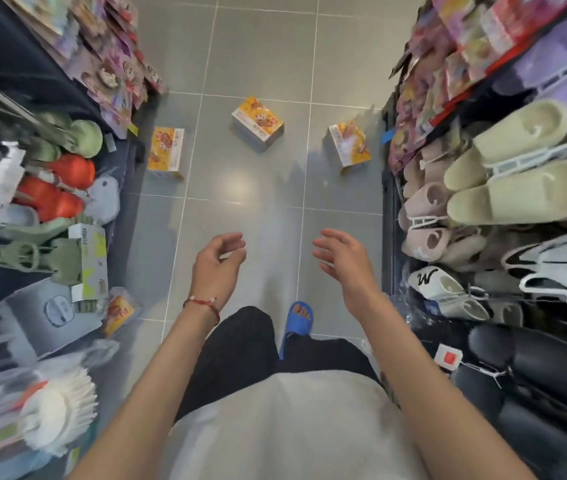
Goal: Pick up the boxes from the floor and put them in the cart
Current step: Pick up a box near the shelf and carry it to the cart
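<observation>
Three yellow-orange printed boxes lie on the grey tiled floor ahead of me: a left box (pixel 166 152) by the left shelf, a middle box (pixel 257 122) farther up the aisle, and a right box (pixel 348 146) by the right shelf. A fourth similar box (pixel 120 311) lies at the foot of the left shelf, close to me. My left hand (pixel 218 266) and my right hand (pixel 342 259) hover in front of my body with loosely curled fingers, holding nothing, well short of the boxes. No cart is in view.
The aisle is narrow. The left shelf (pixel 50 209) carries brushes, orange and green plastic goods and packets. The right rack (pixel 503 188) hangs slippers and packets into the aisle. My foot in a blue slipper (pixel 297 320) stands on the floor.
</observation>
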The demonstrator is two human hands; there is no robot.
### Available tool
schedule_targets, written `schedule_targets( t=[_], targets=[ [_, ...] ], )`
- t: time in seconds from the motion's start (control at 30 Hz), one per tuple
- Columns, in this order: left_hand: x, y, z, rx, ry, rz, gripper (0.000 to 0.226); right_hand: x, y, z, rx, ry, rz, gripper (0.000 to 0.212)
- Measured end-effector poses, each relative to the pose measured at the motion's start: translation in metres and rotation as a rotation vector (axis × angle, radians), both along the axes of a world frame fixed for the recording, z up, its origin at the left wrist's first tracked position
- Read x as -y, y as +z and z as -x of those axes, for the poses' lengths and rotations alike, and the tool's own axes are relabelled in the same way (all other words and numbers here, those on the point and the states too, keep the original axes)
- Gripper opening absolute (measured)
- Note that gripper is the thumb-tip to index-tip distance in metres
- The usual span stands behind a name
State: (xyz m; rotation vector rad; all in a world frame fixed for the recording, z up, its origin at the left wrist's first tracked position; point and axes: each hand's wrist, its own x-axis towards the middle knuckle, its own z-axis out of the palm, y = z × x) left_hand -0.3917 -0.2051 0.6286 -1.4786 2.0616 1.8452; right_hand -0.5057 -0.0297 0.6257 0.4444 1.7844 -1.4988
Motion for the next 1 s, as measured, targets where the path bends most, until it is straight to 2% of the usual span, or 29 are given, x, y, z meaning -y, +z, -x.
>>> schedule_targets(
  t=[0.3,0.67,1.0],
  targets=[
    [0.098,-0.01,0.143,-0.017,0.051,-0.071,0.029,0.104,-0.001,0.155,0.012,0.052,-0.037,0.031],
    [0.253,-0.015,0.32,0.028,-0.074,-0.066,0.027,0.248,0.001,0.316,0.007,0.027,-0.054,0.024],
    [0.343,-0.043,0.478,0.137,-0.048,-0.052,0.026,0.339,-0.042,0.474,0.095,0.097,-0.056,0.03]
  ],
)
